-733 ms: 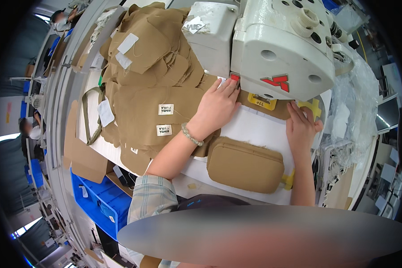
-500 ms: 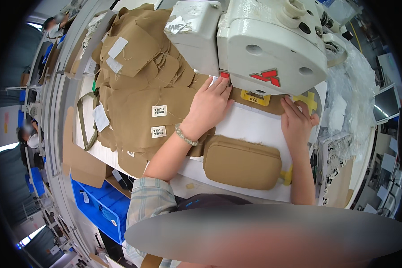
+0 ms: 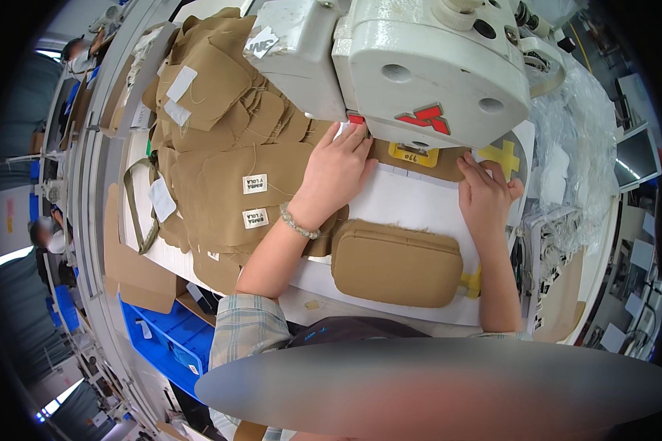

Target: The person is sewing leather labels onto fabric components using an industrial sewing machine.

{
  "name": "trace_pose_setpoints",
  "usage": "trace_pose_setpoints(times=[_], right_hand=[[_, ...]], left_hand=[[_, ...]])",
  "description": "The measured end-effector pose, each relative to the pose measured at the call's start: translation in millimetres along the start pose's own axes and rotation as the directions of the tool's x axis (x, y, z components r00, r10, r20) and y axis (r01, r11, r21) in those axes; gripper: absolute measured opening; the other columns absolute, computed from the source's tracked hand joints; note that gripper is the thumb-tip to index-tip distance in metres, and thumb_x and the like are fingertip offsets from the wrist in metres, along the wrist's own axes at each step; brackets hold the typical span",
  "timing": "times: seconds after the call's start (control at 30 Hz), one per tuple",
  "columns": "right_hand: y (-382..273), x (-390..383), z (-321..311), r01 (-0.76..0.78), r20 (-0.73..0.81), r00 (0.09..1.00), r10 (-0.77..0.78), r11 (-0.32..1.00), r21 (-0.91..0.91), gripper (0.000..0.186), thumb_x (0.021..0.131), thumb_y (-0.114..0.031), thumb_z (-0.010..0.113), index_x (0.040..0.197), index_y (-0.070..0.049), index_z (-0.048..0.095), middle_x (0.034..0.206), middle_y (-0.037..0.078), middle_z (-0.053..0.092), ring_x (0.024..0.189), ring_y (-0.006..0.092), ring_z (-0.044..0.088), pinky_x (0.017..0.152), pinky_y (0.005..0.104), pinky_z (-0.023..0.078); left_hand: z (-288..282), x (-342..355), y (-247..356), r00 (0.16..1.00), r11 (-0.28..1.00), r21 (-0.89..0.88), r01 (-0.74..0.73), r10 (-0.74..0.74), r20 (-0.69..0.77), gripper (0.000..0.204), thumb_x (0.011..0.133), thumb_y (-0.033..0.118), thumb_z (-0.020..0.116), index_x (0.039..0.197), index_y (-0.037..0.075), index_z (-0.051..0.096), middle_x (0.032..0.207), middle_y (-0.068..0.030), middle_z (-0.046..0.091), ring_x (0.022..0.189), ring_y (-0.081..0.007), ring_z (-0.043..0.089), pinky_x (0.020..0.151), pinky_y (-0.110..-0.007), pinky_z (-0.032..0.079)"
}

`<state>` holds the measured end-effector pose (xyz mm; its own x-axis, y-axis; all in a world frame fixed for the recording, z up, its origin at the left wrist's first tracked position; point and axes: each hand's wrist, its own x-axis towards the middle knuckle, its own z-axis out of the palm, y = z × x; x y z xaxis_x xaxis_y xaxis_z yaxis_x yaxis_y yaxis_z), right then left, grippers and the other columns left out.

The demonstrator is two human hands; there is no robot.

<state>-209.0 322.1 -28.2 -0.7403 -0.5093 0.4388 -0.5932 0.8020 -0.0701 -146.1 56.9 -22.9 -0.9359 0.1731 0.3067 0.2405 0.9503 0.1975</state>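
My left hand point(image 3: 337, 170), wearing a bead bracelet, rests palm-down with fingers stretched out on a tan fabric piece point(image 3: 451, 170) beneath the sewing machine head point(image 3: 430, 66), beside a small red part. My right hand point(image 3: 485, 195) has its fingertips on the piece's right end, some fingers bent, others extended. A yellow plate point(image 3: 413, 154) lies between both hands at the machine, which partly hides the piece. Below them a stack of tan rounded-rectangle pieces point(image 3: 396, 268) lies on the white work surface point(image 3: 404, 198).
Piles of tan cut pieces point(image 3: 213, 169) with white labels cover the left side. A cardboard flap point(image 3: 136, 272) and blue crate point(image 3: 154, 334) are lower left. Clear plastic point(image 3: 574, 169) is at the right, near a monitor point(image 3: 636, 158). Other people point(image 3: 51, 235) sit far left.
The machine and my hands appear shifted left and slightly up in the picture, as the view moved. Both hands stay at the fabric piece with little visible change in pose.
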Motion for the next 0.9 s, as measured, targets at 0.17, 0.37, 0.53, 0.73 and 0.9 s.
trace_pose_setpoints(times=[0.17,0.37,0.53,0.73,0.9], right_hand=[[-4.3,-0.4,-10.5,-0.014,-0.024,1.000,0.013,0.999,-0.036,0.021,0.076,-0.009,0.068,0.095,-0.016,0.073,0.103,-0.007,0.074,0.091,0.0087,0.060,0.082,0.0360,0.025],[-5.9,2.6,-4.5,-0.008,-0.052,0.999,0.006,0.999,-0.041,0.012,0.079,-0.017,0.072,0.091,-0.017,0.072,0.099,-0.009,0.074,0.087,0.0079,0.060,0.081,0.0361,0.025],[-3.4,2.2,-2.8,-0.007,-0.052,0.999,0.005,0.999,-0.049,0.010,0.080,-0.019,0.072,0.090,-0.018,0.071,0.098,-0.009,0.074,0.087,0.0080,0.059,0.081,0.0365,0.025],[-3.6,0.7,-3.2,-0.025,-0.047,0.999,0.023,0.999,-0.048,0.009,0.081,-0.019,0.072,0.090,-0.018,0.071,0.098,-0.009,0.074,0.088,0.0083,0.059,0.081,0.0372,0.025],[-0.9,-1.2,3.6,-0.027,-0.038,0.999,0.025,0.999,-0.039,0.009,0.081,-0.019,0.071,0.090,-0.018,0.072,0.099,-0.008,0.074,0.089,0.0088,0.059,0.082,0.0381,0.026]], left_hand=[[-3.2,0.0,2.2,1.000,1.000,-0.012,-0.019,0.019,-0.018,0.031,0.086,0.018,0.066,0.108,-0.002,0.067,0.105,-0.0136,0.067,0.111,-0.0279,0.061,0.107,-0.044,0.041],[-1.4,-1.5,-1.7,0.997,0.999,-0.026,0.022,-0.020,0.074,0.035,0.086,0.021,0.066,0.111,-0.002,0.068,0.126,-0.0164,0.062,0.123,-0.0259,0.056,0.110,-0.043,0.039],[-1.6,-1.2,-3.4,0.994,0.999,0.033,0.010,-0.014,0.104,0.033,0.083,0.009,0.060,0.113,-0.001,0.068,0.129,-0.0165,0.061,0.124,-0.0249,0.056,0.111,-0.043,0.038],[-2.5,0.5,-3.9,0.995,1.000,0.004,0.003,-0.004,0.097,0.035,0.081,0.003,0.056,0.114,-0.001,0.068,0.129,-0.0168,0.061,0.125,-0.0241,0.056,0.111,-0.043,0.038],[-1.2,1.3,-3.9,0.994,0.999,0.038,-0.004,0.000,0.107,0.036,0.081,0.002,0.055,0.114,-0.001,0.068,0.128,-0.0165,0.062,0.124,-0.0243,0.056,0.111,-0.042,0.037]])
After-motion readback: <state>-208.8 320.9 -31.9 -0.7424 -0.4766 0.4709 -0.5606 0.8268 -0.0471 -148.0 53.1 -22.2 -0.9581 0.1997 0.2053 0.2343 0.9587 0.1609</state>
